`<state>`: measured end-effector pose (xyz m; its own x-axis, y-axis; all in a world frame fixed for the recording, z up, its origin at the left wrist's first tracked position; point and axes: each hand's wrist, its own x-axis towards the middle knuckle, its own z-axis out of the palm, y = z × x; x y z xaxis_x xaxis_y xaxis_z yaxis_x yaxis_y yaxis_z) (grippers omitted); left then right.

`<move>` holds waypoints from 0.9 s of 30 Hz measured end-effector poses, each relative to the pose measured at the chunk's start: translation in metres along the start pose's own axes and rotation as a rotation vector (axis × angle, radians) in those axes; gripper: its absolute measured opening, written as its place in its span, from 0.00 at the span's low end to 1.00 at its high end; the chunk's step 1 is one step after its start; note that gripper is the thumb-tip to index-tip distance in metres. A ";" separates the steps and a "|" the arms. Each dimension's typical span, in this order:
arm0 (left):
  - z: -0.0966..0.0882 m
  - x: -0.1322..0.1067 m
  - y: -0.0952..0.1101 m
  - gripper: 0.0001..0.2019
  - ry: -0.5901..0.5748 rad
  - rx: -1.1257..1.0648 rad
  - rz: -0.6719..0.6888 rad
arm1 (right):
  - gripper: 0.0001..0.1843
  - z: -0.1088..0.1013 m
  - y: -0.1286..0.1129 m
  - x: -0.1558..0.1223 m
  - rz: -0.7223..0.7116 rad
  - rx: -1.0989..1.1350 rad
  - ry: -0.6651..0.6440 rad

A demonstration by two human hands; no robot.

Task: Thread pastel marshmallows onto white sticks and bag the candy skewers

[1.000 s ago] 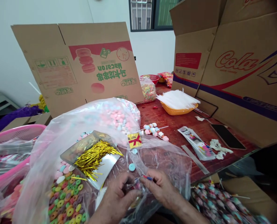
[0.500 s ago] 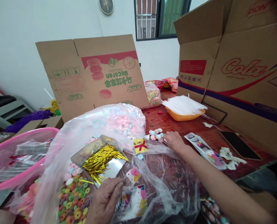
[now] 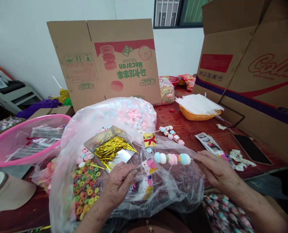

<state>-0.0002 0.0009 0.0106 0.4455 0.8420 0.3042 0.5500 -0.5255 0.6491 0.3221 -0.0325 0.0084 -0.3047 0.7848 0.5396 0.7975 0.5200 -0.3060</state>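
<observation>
Head view: at the centre of the frame, the left hand [image 3: 119,183] has thumb and fingers pinched together on a small printed bag [image 3: 150,166], white with pink and yellow patterns. Right of centre, the right hand [image 3: 215,168] has its fingertips clamped on the right end of a candy skewer [image 3: 172,159], which lies level, its blue, white, green and pink pieces in a row. The skewer's left end is right beside the printed bag; whether they touch is hard to tell. Below them spreads a large clear plastic sheet [image 3: 182,181]. Left of centre lie gold twist ties [image 3: 113,147], with ring candies [image 3: 87,186] below them toward the lower left. More skewers [image 3: 171,133] lie just above the held one. At upper right, white sticks [image 3: 199,104] fill an orange basket [image 3: 197,116].
</observation>
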 end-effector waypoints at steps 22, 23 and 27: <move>-0.002 -0.004 -0.001 0.14 -0.133 0.060 0.067 | 0.17 -0.010 -0.017 -0.014 -0.198 -0.125 -0.026; 0.000 -0.003 0.000 0.15 -0.147 0.080 0.082 | 0.17 -0.009 -0.019 -0.013 -0.203 -0.120 -0.052; 0.006 0.005 0.007 0.17 -0.247 0.176 0.150 | 0.17 0.001 -0.026 -0.008 -0.149 -0.083 -0.161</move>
<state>0.0099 0.0005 0.0129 0.6767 0.7098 0.1954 0.5692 -0.6728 0.4726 0.3034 -0.0515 0.0113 -0.4962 0.7484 0.4401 0.7756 0.6099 -0.1627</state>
